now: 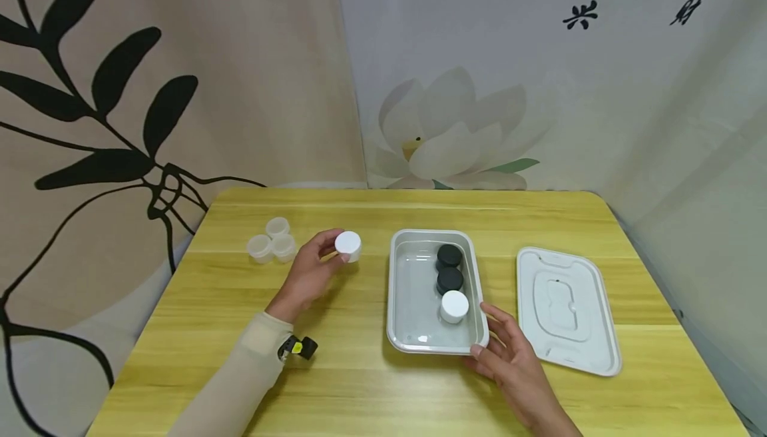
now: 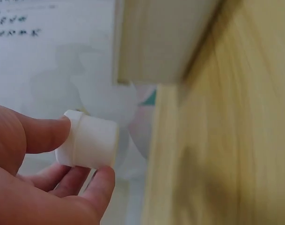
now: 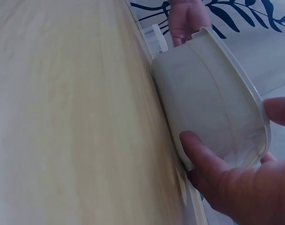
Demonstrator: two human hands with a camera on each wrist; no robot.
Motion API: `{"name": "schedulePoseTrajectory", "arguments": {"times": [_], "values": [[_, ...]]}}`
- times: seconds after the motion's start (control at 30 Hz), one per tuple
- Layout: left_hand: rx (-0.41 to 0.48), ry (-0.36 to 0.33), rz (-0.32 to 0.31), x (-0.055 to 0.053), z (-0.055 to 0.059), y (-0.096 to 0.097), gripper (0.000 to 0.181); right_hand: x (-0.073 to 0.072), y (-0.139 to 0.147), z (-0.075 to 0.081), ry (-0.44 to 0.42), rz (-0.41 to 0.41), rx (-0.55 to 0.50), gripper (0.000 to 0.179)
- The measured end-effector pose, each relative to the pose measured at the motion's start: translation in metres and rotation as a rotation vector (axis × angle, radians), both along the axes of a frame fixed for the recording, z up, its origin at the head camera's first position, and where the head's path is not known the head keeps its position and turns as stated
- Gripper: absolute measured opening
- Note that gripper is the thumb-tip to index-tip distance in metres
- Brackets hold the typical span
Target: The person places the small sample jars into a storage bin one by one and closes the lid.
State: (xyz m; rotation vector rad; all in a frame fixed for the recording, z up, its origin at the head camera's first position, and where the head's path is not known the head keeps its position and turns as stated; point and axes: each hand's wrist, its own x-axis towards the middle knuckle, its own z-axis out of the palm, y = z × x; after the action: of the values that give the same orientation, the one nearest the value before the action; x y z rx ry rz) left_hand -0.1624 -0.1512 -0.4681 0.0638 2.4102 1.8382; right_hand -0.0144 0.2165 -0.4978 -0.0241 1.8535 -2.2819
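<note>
My left hand (image 1: 310,272) pinches a small white jar (image 1: 348,246) between thumb and fingers, holding it above the table left of the plastic box. The left wrist view shows the jar (image 2: 88,139) tilted on its side. At the front right corner of the grey-white box (image 1: 413,344), my right hand (image 1: 512,364) grips the rim and outer wall. Seen from the right wrist, the box wall (image 3: 203,98) lies between its thumb and fingers. Inside the box, two black-lidded jars (image 1: 449,268) and a white jar (image 1: 454,306) stand in a row along the right side.
Three translucent white jars (image 1: 283,247) stand grouped at the table's back left. A white box lid (image 1: 566,310) lies flat to the right of the box. The wooden table (image 1: 335,384) meets a printed curtain (image 1: 287,90) behind.
</note>
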Motion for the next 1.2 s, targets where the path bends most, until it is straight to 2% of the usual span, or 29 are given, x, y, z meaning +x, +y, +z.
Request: {"name": "schedulePoseTrajectory", "arguments": {"times": [0.23, 0.5, 0.67, 0.8, 0.93, 1.2], "values": [[0.047, 0.017, -0.100, 0.015, 0.028, 0.023, 0.051, 0.001, -0.001, 0.003, 0.012, -0.004, -0.013, 0.074], [0.067, 0.029, -0.258, 0.028, 0.041, 0.063, 0.051, 0.001, -0.003, 0.003, 0.003, -0.020, 0.005, 0.075], [0.059, 0.020, -0.368, 0.038, 0.043, 0.089, 0.049, 0.001, -0.003, 0.003, 0.002, -0.022, 0.006, 0.074], [0.070, 0.015, -0.442, 0.046, 0.041, 0.105, 0.047, 0.001, -0.004, 0.004, -0.004, -0.019, 0.004, 0.074], [0.049, -0.002, -0.487, 0.053, 0.038, 0.118, 0.046, 0.001, -0.004, 0.004, -0.017, -0.020, 0.009, 0.074], [-0.135, 0.017, -0.555, 0.058, 0.031, 0.135, 0.041, 0.001, -0.004, 0.004, -0.014, -0.016, 0.005, 0.074]]}}
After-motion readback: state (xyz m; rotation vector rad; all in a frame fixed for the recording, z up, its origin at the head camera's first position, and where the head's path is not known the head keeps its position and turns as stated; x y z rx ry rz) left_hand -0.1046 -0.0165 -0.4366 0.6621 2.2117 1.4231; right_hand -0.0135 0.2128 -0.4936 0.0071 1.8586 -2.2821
